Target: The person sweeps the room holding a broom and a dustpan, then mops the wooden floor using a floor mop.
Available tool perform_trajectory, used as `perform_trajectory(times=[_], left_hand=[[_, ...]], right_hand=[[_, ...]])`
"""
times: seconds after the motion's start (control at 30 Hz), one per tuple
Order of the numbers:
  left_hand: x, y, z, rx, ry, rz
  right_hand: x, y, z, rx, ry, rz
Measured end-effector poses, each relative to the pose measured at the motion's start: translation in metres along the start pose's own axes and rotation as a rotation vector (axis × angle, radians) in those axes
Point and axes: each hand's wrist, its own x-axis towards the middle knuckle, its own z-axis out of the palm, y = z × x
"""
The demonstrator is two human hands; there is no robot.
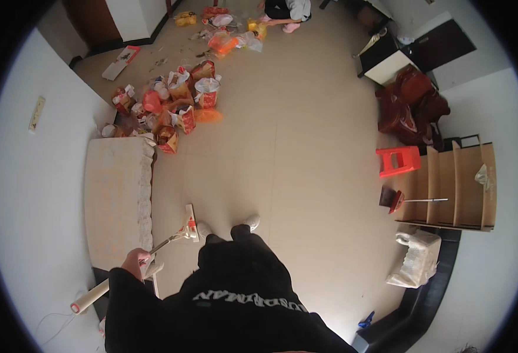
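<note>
My left hand (134, 262) is closed around the pole of a mop (169, 240), to the left of my body. The mop's flat head (192, 222), white with red parts, rests on the floor just left of my shoes. Its pole slants up past my hand, and a thick pale end with a red tip (75, 307) shows behind the dark sleeve. Close beside the hand is the cloth-covered table (118, 200). My right hand is out of view.
Several filled bags (179, 115) stand beyond the table, with loose litter past them. A person (285, 10) crouches at the far end. Along the right are dark red bags (409, 109), a red stool (398, 161), a dustpan (395, 200), wooden shelving (441, 188) and a covered item (416, 257).
</note>
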Motion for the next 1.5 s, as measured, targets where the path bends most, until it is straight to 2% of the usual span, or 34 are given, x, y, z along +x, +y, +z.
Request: perform_trajectory(times=[0.1, 0.13, 0.17, 0.2, 0.23, 0.27, 0.33, 0.4, 0.43, 0.47, 0.57, 0.63, 0.67, 0.7, 0.73, 0.77, 0.83, 0.9, 0.93, 1.0, 1.03, 1.07, 1.17, 1.27, 1.4, 1.5], left_hand=[[-0.014, 0.039, 0.039, 0.012, -0.038, 0.027], [-0.02, 0.054, 0.05, 0.01, -0.026, 0.022], [-0.021, 0.069, 0.065, 0.037, -0.087, 0.022], [-0.02, 0.081, 0.078, 0.06, -0.149, 0.019], [0.001, 0.094, 0.083, 0.526, -0.351, 0.055], [-0.012, 0.099, 0.095, 0.543, -0.221, 0.057], [-0.008, 0.092, 0.11, 0.246, -0.164, 0.187], [-0.046, 0.089, 0.117, 0.171, -0.058, 0.278], [-0.035, 0.08, 0.124, -0.202, -0.095, 0.138], [-0.088, 0.106, 0.129, -0.148, 0.018, 0.032], [-0.121, 0.122, 0.126, -0.223, -0.02, 0.099], [-0.175, 0.173, 0.119, -0.242, 0.011, 0.137], [-0.173, 0.187, 0.115, -0.251, 0.051, 0.163], [-0.182, 0.214, 0.105, -0.16, 0.069, 0.181], [-0.194, 0.24, 0.097, -0.067, 0.081, 0.197], [-0.194, 0.257, 0.088, -0.118, 0.116, 0.291], [-0.216, 0.318, 0.064, -0.1, 0.128, 0.319], [-0.237, 0.375, 0.037, -0.136, 0.189, 0.342], [-0.224, 0.394, 0.023, -0.09, 0.114, 0.393], [-0.234, 0.441, 0.006, -0.059, 0.13, 0.43], [-0.249, 0.465, 0.001, -0.138, 0.167, 0.448], [-0.255, 0.484, -0.003, -0.149, 0.181, 0.445], [-0.263, 0.539, -0.023, -0.167, 0.194, 0.466], [-0.269, 0.596, -0.032, -0.305, 0.089, 0.475], [-0.284, 0.671, -0.032, -0.478, 0.051, 0.446], [-0.297, 0.724, -0.031, -0.592, 0.042, 0.432]], right_hand=[[0.045, 0.037, -0.025, 0.007, 0.135, -0.025], [0.062, 0.051, -0.033, 0.113, 0.15, 0.101], [0.087, 0.092, -0.048, 0.585, 0.088, 0.499], [0.111, 0.135, -0.063, 1.026, 0.222, 0.937], [0.127, 0.13, -0.085, 0.976, 0.239, 0.91], [0.147, 0.121, -0.108, 0.927, 0.256, 0.887], [0.176, 0.113, -0.16, 0.808, 0.306, 0.732], [0.205, 0.095, -0.213, 0.616, 0.417, 0.693], [0.214, 0.086, -0.24, 0.594, 0.467, 0.675], [0.225, 0.085, -0.261, 0.571, 0.515, 0.658], [0.247, 0.088, -0.303, 0.594, 0.572, 0.748], [0.255, 0.111, -0.315, 0.59, 0.547, 0.858], [0.26, 0.124, -0.315, 0.592, 0.516, 0.911], [0.264, 0.128, -0.315, 0.582, 0.467, 0.96], [0.26, 0.138, -0.309, 0.682, 0.471, 0.912], [0.261, 0.135, -0.307, 0.749, 0.442, 0.928], [0.282, 0.112, -0.302, 0.803, 0.4, 1.083], [0.313, 0.087, -0.3, 0.809, 0.347, 1.05], [0.331, 0.075, -0.301, 0.79, 0.331, 1.066], [0.37, 0.049, -0.312, 0.698, 0.233, 1.05], [0.39, 0.046, -0.321, 0.697, 0.142, 1.05], [0.411, 0.043, -0.328, 0.704, 0.15, 1.024], [0.475, 0.016, -0.369, 0.635, 0.243, 0.916], [0.53, 0.005, -0.424, 0.622, 0.308, 0.829], [0.599, 0.008, -0.491, 0.594, 0.369, 0.893], [0.654, 0.01, -0.537, 0.563, 0.312, 0.977]])
